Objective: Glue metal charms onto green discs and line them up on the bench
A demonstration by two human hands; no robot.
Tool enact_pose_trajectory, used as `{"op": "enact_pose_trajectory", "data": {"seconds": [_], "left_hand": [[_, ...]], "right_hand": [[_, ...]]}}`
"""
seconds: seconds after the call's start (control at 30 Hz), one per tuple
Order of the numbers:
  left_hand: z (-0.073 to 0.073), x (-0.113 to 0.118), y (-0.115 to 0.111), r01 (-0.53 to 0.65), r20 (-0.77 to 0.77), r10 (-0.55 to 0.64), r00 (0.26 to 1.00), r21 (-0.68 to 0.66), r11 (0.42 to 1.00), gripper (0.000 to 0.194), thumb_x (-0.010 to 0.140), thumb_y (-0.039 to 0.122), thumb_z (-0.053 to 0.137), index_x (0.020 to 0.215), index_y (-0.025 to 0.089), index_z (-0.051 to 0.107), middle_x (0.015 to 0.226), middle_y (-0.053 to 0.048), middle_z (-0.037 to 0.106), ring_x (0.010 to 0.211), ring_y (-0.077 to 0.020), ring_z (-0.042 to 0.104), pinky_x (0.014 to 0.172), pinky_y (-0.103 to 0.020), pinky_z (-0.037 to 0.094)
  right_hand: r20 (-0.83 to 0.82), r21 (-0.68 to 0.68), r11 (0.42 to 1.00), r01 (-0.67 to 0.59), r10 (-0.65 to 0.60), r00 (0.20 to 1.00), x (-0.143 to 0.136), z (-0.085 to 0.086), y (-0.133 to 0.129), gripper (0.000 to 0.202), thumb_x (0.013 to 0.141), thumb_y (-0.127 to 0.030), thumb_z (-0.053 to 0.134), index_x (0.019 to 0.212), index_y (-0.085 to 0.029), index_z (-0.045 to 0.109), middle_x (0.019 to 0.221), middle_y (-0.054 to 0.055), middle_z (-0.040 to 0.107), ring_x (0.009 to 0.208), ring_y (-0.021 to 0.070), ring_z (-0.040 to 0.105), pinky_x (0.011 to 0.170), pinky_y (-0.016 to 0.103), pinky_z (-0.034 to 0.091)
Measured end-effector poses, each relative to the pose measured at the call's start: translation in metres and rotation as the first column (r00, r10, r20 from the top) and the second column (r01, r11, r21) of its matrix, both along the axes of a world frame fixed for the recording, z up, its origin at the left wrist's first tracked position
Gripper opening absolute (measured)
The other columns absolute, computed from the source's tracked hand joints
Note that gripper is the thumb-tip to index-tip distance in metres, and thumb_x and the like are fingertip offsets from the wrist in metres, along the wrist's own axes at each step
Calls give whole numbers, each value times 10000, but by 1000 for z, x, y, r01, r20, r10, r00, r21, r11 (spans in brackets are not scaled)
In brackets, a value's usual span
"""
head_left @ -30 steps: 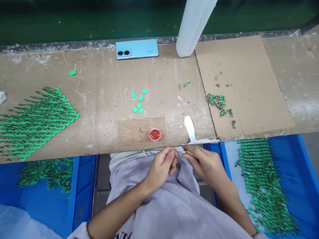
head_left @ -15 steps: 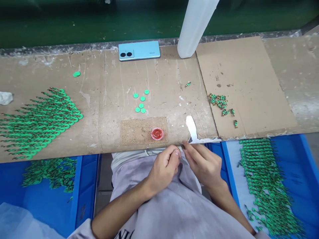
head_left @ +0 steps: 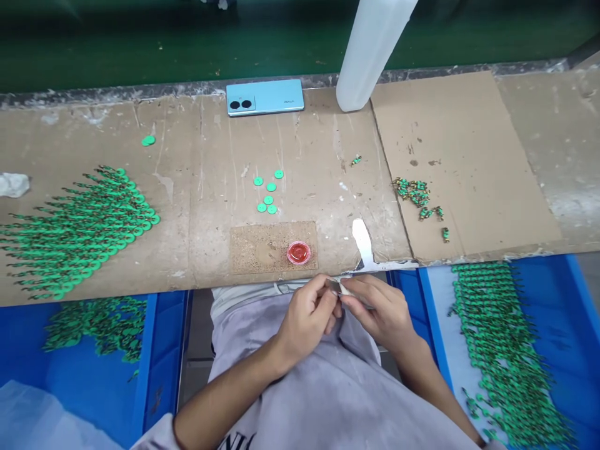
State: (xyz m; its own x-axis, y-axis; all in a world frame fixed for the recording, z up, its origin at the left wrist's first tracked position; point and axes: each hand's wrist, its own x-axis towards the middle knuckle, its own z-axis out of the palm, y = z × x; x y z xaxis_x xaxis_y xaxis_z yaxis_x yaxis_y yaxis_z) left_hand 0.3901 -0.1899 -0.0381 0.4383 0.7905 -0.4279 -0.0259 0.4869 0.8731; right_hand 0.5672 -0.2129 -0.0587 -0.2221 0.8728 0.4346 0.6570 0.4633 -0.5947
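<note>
Just below the table's front edge, my left hand (head_left: 307,312) and my right hand (head_left: 382,309) meet at the fingertips, both closed in a pinch. Between them shows a small flat grey piece (head_left: 334,286) with a pale part toward the right fingers; its kind is too small to make out. Close by on the table, a little red dish (head_left: 299,252) of red stuff stands on a brown cork-like mat (head_left: 248,250). Several loose green buttons (head_left: 271,187) lie beyond it.
Rows of green button pieces (head_left: 94,231) cover the table's left side. Small green-and-gold parts (head_left: 415,190) lie on the cardboard (head_left: 478,156). A phone (head_left: 265,98) and a white upright container (head_left: 370,56) stand at the back. Blue bins (head_left: 164,350) flank my lap.
My right fingertips have come down and in against the left ones. The grey piece now shows between them. The view has shifted slightly.
</note>
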Motion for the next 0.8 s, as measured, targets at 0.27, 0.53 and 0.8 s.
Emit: {"op": "enact_pose_trajectory", "data": {"seconds": [0.27, 0.53, 0.8], "left_hand": [[4, -3, -2, 1, -108, 3, 994, 39, 999, 317, 1036, 367, 473, 759, 212, 462, 629, 51, 520, 479, -85, 414, 506, -232, 326], [4, -4, -1, -25, -28, 25, 999, -4, 1000, 278, 1037, 434, 496, 905, 198, 559, 682, 44, 545, 478, -84, 389, 503, -240, 312], [4, -1, -3, 3, -105, 2, 994, 48, 999, 277, 1030, 383, 507, 828, 199, 555, 671, 21, 593, 496, -93, 426, 495, -224, 323]], "right_hand": [[100, 116, 993, 23, -35, 994, 0, -2, 2, 262, 962, -139, 737, 1215, -199, 712, 922, 90, 802, 791, 226, 779, 695, 318, 652], [-23, 193, 974, 114, -112, 993, 13, 2, 11, 183, 1001, -191, 660, 1159, -250, 732, 873, 67, 811, 722, 230, 790, 600, 319, 651], [48, 77, 992, 95, -99, 994, 6, -10, 3, 134, 973, -149, 704, 1085, -218, 729, 895, 82, 803, 761, 214, 787, 638, 293, 650]]}}
